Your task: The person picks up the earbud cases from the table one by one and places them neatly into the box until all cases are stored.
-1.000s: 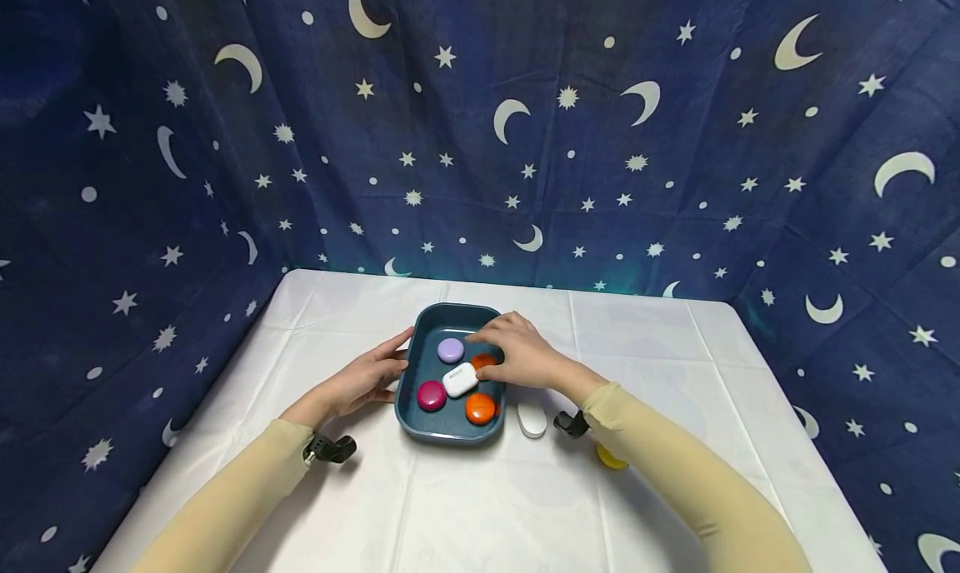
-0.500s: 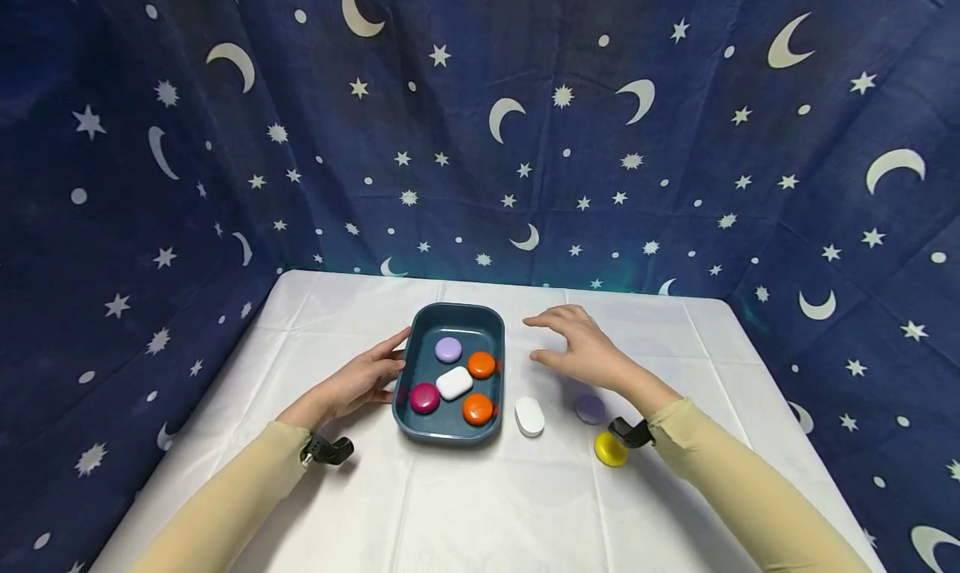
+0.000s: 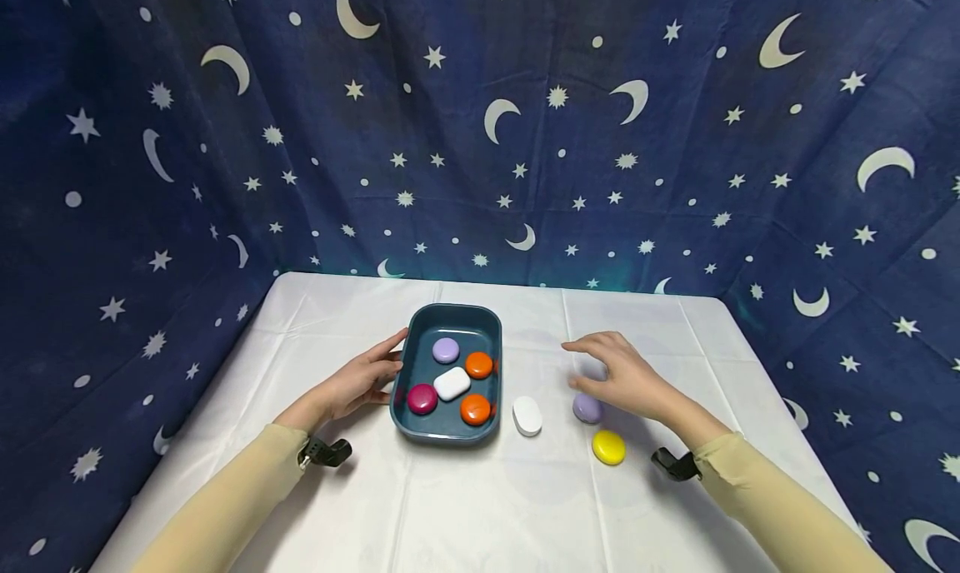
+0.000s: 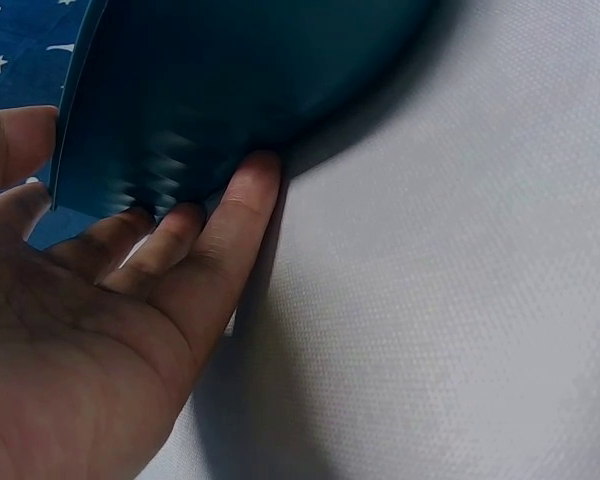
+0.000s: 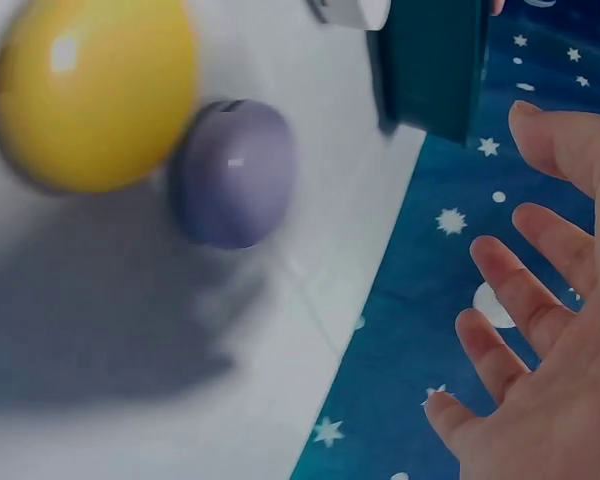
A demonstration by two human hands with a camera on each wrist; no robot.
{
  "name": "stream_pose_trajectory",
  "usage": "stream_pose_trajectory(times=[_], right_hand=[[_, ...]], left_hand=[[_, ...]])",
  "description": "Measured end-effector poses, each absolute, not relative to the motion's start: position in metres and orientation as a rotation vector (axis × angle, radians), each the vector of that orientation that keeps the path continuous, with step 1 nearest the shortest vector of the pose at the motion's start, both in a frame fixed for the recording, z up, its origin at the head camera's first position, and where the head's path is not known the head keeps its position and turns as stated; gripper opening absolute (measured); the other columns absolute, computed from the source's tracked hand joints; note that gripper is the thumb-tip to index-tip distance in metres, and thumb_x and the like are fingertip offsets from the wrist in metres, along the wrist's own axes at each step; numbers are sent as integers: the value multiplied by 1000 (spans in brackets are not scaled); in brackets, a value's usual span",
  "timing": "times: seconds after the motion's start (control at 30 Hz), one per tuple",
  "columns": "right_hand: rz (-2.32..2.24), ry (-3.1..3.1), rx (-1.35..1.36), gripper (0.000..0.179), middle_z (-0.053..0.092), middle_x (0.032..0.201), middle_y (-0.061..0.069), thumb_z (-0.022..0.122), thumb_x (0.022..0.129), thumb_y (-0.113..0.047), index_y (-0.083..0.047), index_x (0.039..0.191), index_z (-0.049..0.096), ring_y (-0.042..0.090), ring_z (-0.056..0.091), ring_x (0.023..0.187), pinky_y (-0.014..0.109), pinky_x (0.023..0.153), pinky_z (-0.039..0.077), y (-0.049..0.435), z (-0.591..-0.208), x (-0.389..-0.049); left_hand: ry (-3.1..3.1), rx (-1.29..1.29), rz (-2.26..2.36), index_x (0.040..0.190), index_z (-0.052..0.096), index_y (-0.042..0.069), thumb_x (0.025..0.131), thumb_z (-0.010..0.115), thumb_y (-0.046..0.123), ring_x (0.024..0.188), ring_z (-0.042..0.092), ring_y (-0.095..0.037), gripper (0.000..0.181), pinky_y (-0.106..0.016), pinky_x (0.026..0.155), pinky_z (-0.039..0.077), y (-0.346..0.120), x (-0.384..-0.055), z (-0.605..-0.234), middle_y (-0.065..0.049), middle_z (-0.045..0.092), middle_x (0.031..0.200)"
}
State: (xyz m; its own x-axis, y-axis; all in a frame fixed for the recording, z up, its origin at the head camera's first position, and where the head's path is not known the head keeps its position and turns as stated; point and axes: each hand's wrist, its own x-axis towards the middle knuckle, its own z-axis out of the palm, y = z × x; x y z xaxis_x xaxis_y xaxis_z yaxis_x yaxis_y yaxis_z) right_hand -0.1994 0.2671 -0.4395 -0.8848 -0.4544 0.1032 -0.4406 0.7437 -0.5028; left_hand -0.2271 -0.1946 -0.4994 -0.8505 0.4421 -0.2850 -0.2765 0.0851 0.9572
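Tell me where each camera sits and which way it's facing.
Head: worn on the head, facing forward and down at the blue tray; shows left hand, right hand and sleeves.
Left wrist: on that wrist, facing the tray's outside; left hand shows.
Right wrist: on that wrist, facing the yellow disc and a lilac disc; right hand shows.
Head and right wrist share the yellow disc.

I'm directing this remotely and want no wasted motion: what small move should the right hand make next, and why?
Probably lower the right hand to the loose purple disc on the table and pinch it. That hand holds nothing and is closest to this disc, while the left hand touches the tray, which contains a second purple disc.
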Motion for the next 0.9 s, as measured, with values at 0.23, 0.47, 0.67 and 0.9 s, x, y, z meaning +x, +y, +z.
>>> stream_pose_trajectory(times=[0.23, 0.47, 0.67, 0.9], right_hand=[[-758, 2922, -697, 60, 57, 141, 5, 82, 86, -36, -20, 141, 63, 32, 42, 134, 61, 106, 37, 291, -457, -178], [-732, 2932, -646, 66, 60, 137, 4, 86, 81, -43, -20, 138, 65, 33, 46, 131, 62, 104, 38, 312, -473, -155], [-747, 2909, -633, 66, 62, 131, -4, 91, 76, -38, -19, 134, 66, 27, 50, 127, 56, 103, 41, 320, -483, -140], [-772, 2870, -656, 61, 62, 124, -12, 94, 72, -31, -23, 127, 67, 19, 52, 120, 49, 103, 42, 325, -493, -128]], left_hand=[[1853, 142, 1812, 164, 23, 37, 107, 51, 19, 145, 32, -39, 65, -41, 83, 55, -194, -227, -500, -19, 20, 166], [1857, 133, 1810, 163, 25, 38, 107, 51, 20, 146, 32, -39, 65, -43, 85, 55, -194, -227, -498, -17, 24, 165], [1845, 140, 1814, 163, 24, 38, 107, 50, 19, 147, 31, -39, 65, -44, 87, 55, -193, -227, -496, -17, 24, 165], [1853, 144, 1805, 163, 23, 39, 108, 48, 19, 147, 31, -41, 64, -45, 87, 55, -193, -228, -499, -18, 23, 165]])
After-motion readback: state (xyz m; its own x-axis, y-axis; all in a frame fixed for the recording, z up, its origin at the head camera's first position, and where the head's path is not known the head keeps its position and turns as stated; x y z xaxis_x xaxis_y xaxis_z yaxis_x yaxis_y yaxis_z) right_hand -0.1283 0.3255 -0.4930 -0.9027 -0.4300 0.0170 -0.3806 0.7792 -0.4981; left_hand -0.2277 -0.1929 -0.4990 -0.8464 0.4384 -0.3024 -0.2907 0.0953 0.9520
